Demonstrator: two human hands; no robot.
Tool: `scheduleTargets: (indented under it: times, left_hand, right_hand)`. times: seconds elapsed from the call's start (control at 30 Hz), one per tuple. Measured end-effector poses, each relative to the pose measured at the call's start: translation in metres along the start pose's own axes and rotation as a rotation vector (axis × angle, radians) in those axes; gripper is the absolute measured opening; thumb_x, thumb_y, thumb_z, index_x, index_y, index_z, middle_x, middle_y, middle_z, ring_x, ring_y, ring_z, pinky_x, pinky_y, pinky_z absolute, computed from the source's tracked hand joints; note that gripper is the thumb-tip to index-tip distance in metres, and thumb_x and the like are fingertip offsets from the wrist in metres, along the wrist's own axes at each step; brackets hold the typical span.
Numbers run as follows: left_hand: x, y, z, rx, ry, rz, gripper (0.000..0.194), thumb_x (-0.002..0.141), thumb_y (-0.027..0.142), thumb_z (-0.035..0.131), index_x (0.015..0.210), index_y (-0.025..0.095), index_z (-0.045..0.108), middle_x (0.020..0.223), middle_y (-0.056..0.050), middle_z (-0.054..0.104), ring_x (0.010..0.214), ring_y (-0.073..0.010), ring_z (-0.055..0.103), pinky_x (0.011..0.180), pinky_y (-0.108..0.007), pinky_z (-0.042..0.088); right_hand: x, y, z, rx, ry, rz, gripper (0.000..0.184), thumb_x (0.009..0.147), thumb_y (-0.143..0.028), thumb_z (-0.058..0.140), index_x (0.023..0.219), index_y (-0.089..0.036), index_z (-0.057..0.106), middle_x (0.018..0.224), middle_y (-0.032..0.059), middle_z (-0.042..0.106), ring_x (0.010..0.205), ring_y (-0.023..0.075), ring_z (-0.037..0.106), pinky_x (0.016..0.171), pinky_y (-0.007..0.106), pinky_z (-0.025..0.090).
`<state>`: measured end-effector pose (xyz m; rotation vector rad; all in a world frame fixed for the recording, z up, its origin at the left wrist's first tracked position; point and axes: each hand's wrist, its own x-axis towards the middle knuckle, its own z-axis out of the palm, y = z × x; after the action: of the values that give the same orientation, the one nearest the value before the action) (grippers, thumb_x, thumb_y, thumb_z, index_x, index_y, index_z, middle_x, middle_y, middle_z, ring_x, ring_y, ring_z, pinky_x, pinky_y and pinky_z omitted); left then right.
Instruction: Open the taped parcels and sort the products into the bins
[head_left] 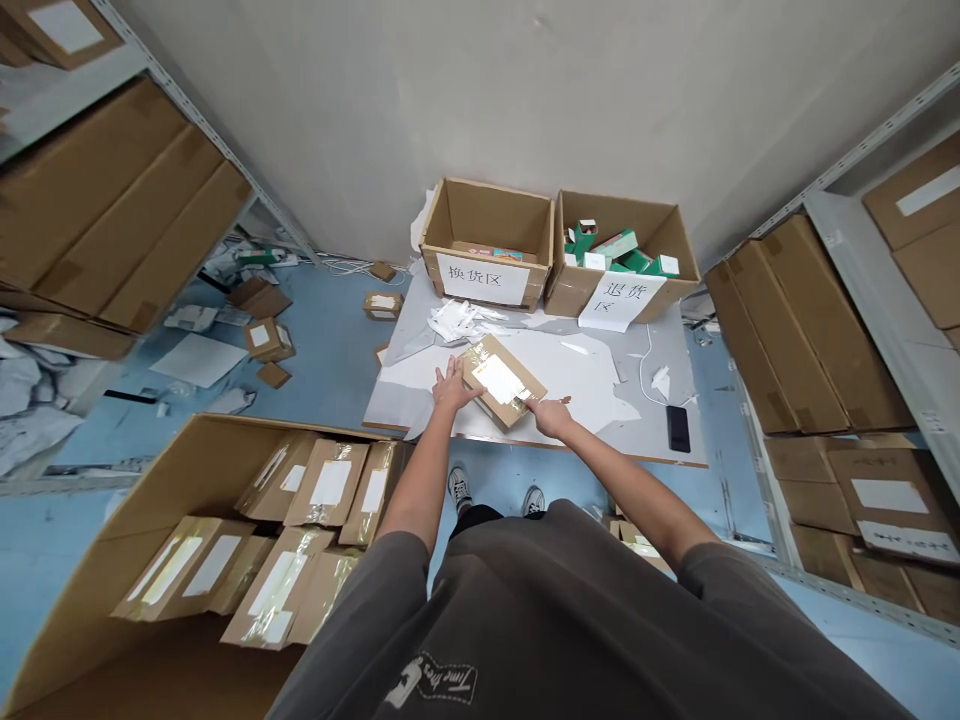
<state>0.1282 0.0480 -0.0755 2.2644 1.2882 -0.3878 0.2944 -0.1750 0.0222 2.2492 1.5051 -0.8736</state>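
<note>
At the wearer's nine o'clock a big box held taped parcels; a phone lay at two on the table, the taped carton at twelve. Paper scraps lay farther off, before two open bins. The right hand curled against the carton's near right side, its grip unclear; the left hand, fingers spread, touched its left end.

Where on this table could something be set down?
A front strip of grey tabletop, between the right hand, white sheet and phone, looks bare. Crowded: the back, with left carton, right carton and torn scraps; the middle, with the parcel and left hand.
</note>
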Motion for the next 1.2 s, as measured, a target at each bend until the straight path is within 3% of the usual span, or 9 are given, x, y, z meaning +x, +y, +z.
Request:
scheduleTargets:
  times: [0.17,0.3,0.43,0.57,0.8,1.0,1.2]
  left_hand:
    - [-0.001,0.001,-0.002,-0.035,-0.012,0.004,0.127,0.080,0.089,0.062,0.177,0.038,-0.002,0.186,0.004,-0.005,0.169,-0.0453,0.005,0.127,-0.056,0.040]
    - [-0.003,0.001,0.000,-0.060,-0.018,0.018,0.129,0.080,0.088,0.063,0.177,0.037,-0.005,0.186,0.004,-0.007,0.169,-0.0444,0.005,0.126,-0.055,0.041]
    - [-0.002,0.000,0.004,-0.093,-0.014,0.022,0.130,0.080,0.087,0.064,0.177,0.037,-0.006,0.185,0.005,-0.009,0.169,-0.0437,0.005,0.127,-0.055,0.039]
    - [0.000,-0.001,0.005,-0.104,-0.031,0.023,0.130,0.079,0.088,0.065,0.177,0.039,-0.005,0.185,0.007,-0.010,0.169,-0.0447,0.004,0.128,-0.056,0.038]
    - [-0.005,-0.001,0.004,-0.109,-0.026,0.030,0.126,0.081,0.090,0.061,0.177,0.040,-0.004,0.185,0.007,-0.010,0.169,-0.0447,0.004,0.126,-0.056,0.040]
    - [-0.003,-0.002,0.006,-0.099,-0.006,0.019,0.126,0.079,0.091,0.061,0.177,0.040,0.000,0.185,0.007,-0.008,0.169,-0.0450,0.005,0.128,-0.057,0.037]
    - [0.000,-0.004,0.006,-0.103,-0.012,0.018,0.130,0.079,0.089,0.065,0.177,0.037,-0.003,0.185,0.004,-0.009,0.169,-0.0432,0.008,0.129,-0.054,0.038]
  right_hand:
    - [-0.005,0.011,0.001,0.047,0.046,0.018,0.062,0.100,-0.014,0.049,0.160,-0.028,0.052,0.129,0.0163,0.076,0.121,0.0342,0.072,0.100,0.044,0.051]
    - [0.003,0.010,-0.022,0.093,0.115,0.022,0.056,0.107,-0.024,0.044,0.162,-0.031,0.049,0.132,0.0134,0.076,0.118,0.0332,0.072,0.096,0.040,0.052]
    - [0.039,-0.008,-0.053,0.102,0.216,0.001,0.059,0.108,-0.027,0.043,0.167,-0.031,0.042,0.139,0.0108,0.074,0.122,0.0315,0.071,0.094,0.036,0.052]
    - [0.083,-0.035,-0.069,0.091,0.197,-0.031,0.058,0.108,-0.031,0.048,0.166,-0.030,0.044,0.143,0.0107,0.073,0.127,0.0312,0.070,0.098,0.036,0.052]
    - [0.113,-0.049,-0.065,0.080,0.130,-0.046,0.063,0.107,-0.031,0.051,0.169,-0.030,0.040,0.146,0.0111,0.071,0.132,0.0303,0.068,0.101,0.035,0.052]
    - [0.103,-0.050,-0.063,0.026,0.098,-0.049,0.065,0.106,-0.035,0.060,0.168,-0.030,0.043,0.139,0.0140,0.073,0.129,0.0322,0.069,0.101,0.035,0.051]
    - [0.092,-0.051,-0.056,0.067,0.118,-0.043,0.066,0.107,-0.031,0.055,0.171,-0.030,0.037,0.140,0.0132,0.073,0.128,0.0304,0.069,0.104,0.035,0.049]
